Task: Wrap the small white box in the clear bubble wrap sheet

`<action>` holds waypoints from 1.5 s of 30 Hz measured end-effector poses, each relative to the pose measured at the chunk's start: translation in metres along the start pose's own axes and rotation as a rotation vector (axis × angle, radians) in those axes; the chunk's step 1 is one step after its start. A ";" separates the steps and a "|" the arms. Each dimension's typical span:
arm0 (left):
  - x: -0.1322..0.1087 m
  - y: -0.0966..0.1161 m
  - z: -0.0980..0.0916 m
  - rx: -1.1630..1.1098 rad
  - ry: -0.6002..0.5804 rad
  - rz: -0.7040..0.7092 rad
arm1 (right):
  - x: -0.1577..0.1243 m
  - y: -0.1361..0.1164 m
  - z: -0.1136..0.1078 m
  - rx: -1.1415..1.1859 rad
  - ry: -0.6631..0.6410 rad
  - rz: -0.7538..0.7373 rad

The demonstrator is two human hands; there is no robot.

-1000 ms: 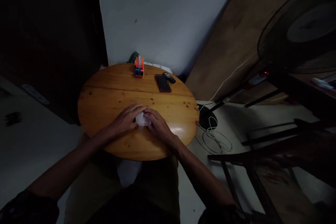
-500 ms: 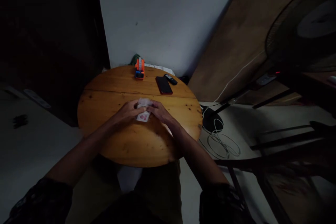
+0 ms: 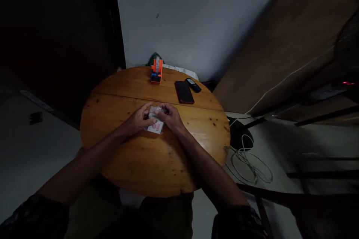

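A small white packet (image 3: 155, 126) with red print, wrapped in clear plastic, is between my two hands over the middle of the round wooden table (image 3: 146, 164). My left hand (image 3: 139, 119) grips its left side, the thumb lying across the front. On the other side, my right hand (image 3: 170, 117) pinches the upper right part of the clear wrapping, fingers curled behind it. The fingertips behind the packet are partly hidden.
Toward the wall stands an orange tape dispenser (image 3: 157, 70). A dark phone with a red edge (image 3: 184, 92) lies right of it, beside a black keypad phone (image 3: 193, 84). White cable (image 3: 249, 160) coils on the floor at right, near a dark chair frame (image 3: 269, 194).
My view has shifted, so the table appears larger and tilted. Both hands stay on the packet; my right hand has opened out slightly and more of the packet's printed front shows.
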State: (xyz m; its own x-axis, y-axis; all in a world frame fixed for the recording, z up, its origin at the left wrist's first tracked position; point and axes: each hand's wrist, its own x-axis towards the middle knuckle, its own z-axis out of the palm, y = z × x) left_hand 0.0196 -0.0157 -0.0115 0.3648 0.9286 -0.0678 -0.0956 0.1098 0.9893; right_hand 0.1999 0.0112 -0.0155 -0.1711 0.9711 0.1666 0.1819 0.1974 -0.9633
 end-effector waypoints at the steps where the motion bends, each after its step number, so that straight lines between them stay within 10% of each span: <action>1: 0.000 0.000 0.001 -0.003 -0.005 -0.003 | 0.000 0.000 0.001 0.013 -0.008 0.002; 16: -0.002 -0.002 0.003 0.005 0.017 0.102 | -0.006 -0.009 0.003 0.236 0.005 0.059; 45: 0.000 -0.002 -0.002 0.168 0.141 0.118 | -0.018 -0.012 0.004 -0.536 -0.015 -0.332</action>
State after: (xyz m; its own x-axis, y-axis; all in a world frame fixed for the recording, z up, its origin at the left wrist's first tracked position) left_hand 0.0176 -0.0151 -0.0133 0.2260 0.9732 0.0434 0.0298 -0.0515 0.9982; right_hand 0.1973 -0.0088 -0.0074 -0.3144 0.8451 0.4323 0.5761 0.5318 -0.6207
